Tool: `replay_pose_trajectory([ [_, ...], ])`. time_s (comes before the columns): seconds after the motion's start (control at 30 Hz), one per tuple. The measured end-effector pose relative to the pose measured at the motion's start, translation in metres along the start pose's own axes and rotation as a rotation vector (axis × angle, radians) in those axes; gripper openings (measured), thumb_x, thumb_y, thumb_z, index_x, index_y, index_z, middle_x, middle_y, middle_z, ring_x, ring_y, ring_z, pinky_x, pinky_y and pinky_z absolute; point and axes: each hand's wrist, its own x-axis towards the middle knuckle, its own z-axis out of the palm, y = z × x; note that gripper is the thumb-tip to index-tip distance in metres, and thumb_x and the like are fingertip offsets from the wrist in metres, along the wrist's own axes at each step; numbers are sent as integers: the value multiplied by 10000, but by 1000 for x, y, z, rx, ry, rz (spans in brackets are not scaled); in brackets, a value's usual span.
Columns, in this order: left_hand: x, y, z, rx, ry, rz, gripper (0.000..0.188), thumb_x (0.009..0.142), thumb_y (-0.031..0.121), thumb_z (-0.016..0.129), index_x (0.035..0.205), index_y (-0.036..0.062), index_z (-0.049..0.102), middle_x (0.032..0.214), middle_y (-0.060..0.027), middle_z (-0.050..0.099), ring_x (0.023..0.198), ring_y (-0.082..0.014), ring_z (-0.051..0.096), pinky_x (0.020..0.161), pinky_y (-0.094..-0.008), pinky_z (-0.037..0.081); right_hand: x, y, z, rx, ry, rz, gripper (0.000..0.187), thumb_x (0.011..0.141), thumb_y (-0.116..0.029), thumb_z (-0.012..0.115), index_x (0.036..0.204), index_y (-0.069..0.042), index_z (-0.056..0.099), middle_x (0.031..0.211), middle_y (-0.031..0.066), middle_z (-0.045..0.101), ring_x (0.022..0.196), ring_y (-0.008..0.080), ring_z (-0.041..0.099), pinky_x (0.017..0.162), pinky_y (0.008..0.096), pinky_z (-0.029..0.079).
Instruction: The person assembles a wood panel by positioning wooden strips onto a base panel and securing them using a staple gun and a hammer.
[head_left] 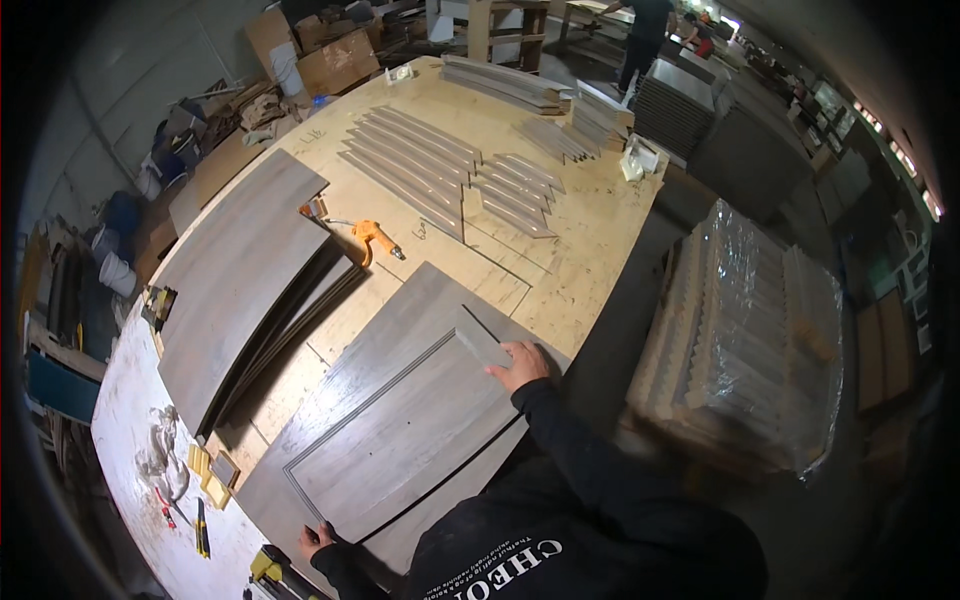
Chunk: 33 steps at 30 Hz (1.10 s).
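In front of me lies a grey wood-grain panel [391, 440] with a thin molded frame line, resting over another grey panel [282, 492] on the worktable. My right hand [522, 367] grips its far right end, fingers bent over the edge strip and thumb pointing left. At the near left end, my left hand [316, 541] is closed around the panel's edge. Its fingertips are partly hidden. A dark gap runs along the panel's near long side.
A stack of grey panels [243, 270] stands to the left, beside an orange air blow gun [374, 241]. Mitred strips [410, 160] lie farther back. Pliers [168, 508], a yellow cutter [202, 528] and a yellow-black tool [268, 566] are near left. A plastic-wrapped stack [745, 350] stands right.
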Motion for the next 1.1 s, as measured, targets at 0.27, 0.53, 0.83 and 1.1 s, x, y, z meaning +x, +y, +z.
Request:
replay_pose_trajectory([
  [0.27, 84, -38, 24, -113, -137, -145, 547, 700, 159, 755, 1126, -88, 518, 1094, -211, 566, 998, -280, 563, 875, -367, 451, 75, -29, 33, -49, -148, -60, 496, 633, -263, 773, 1046, -38, 616, 1029, 143, 618, 984, 286, 569, 837, 356, 458],
  [0.53, 116, 15, 70, -306, -121, -134, 584, 681, 40, 739, 1189, -88, 481, 1098, -217, 577, 997, -269, 561, 875, -365, 444, 94, -28, 49, -44, -112, -10, 538, 623, -227, 791, 1088, -27, 609, 1053, 157, 624, 998, 272, 584, 853, 350, 467],
  [0.83, 75, 63, 65, 215, 183, -96, 535, 606, 219, 800, 1004, -58, 573, 965, -199, 592, 878, -304, 570, 806, -381, 456, 104, -12, 31, -124, -144, -42, 568, 603, -404, 796, 962, 8, 639, 939, 170, 647, 889, 279, 618, 794, 360, 485],
  [1.1, -12, 98, 17, 184, 107, -13, 412, 674, 227, 752, 948, -40, 598, 867, -171, 546, 794, -305, 548, 724, -378, 455, 59, -24, 5, -76, -44, -119, 441, 642, -332, 778, 896, 4, 644, 816, 156, 652, 766, 265, 632, 701, 346, 494],
])
